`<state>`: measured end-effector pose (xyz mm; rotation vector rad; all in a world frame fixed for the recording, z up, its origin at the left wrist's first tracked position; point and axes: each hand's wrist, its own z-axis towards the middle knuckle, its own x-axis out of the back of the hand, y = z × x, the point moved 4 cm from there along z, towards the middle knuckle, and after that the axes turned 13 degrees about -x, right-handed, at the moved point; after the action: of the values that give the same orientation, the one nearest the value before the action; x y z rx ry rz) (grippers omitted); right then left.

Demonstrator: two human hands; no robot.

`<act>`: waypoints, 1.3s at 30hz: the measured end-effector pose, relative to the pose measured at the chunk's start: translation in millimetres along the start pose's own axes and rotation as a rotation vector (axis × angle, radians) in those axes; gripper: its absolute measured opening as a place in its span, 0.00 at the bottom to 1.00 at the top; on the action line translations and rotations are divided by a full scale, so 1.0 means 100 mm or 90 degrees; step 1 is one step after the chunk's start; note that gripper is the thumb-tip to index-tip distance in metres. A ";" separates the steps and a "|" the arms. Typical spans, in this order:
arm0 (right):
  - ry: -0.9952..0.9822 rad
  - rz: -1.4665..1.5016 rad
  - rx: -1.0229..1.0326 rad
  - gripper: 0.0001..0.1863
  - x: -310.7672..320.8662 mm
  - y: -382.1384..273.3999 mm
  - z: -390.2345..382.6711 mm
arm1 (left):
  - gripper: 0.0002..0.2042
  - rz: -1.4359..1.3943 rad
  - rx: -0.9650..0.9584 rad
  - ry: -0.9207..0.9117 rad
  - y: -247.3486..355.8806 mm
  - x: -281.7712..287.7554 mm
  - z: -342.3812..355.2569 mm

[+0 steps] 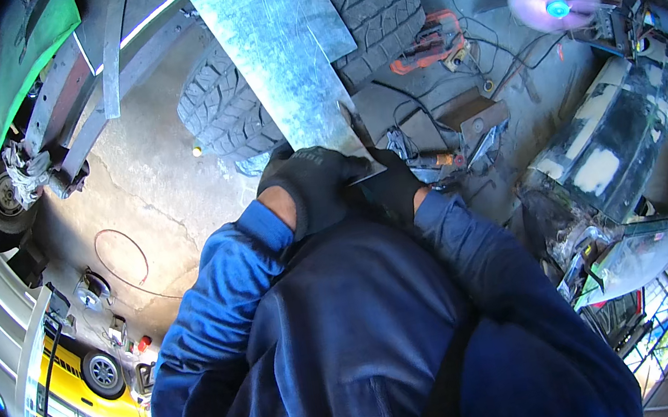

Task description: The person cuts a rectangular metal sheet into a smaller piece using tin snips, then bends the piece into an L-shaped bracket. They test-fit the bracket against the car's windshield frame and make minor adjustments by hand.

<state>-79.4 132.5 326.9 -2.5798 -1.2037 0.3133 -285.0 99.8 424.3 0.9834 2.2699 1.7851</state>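
A long sheet of bare grey metal (pixel 268 54) stretches away from my body, lying over the tires, with its near end at my hands. My left hand (pixel 316 190), in a black glove, is closed at this near end and grips the sheet. Between my hands a narrow, pointed metal strip (pixel 363 163) bends up from the sheet's right edge. My right hand (pixel 393 187), also gloved in black, is beside it, just under the sheet's right edge. Its fingers look curled, but what they hold is hidden by the strip and the left glove.
Tires (pixel 375 8) lie beneath the sheet. To the right are an orange-red tool case (pixel 434 40), loose cables, a cardboard box (pixel 471 115), a spinning fan (pixel 556 7) and a stripped car body (pixel 610 150). A green panel (pixel 23 95) and a yellow car (pixel 89 387) stand left.
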 end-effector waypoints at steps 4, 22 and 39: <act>0.020 -0.049 0.017 0.24 0.06 -0.14 -0.13 | 0.23 -0.020 -0.002 0.025 -0.02 0.03 0.02; 0.167 -0.260 0.115 0.28 0.05 0.01 0.08 | 0.23 -0.006 -0.073 0.055 -0.04 0.09 0.13; -0.043 0.010 -0.004 0.22 0.03 -0.33 -0.21 | 0.24 0.000 -0.065 0.018 0.17 0.20 0.07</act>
<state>-94.9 151.6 357.2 -2.6041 -1.2088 0.4044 -290.3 118.0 443.3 0.9462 2.1702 1.9041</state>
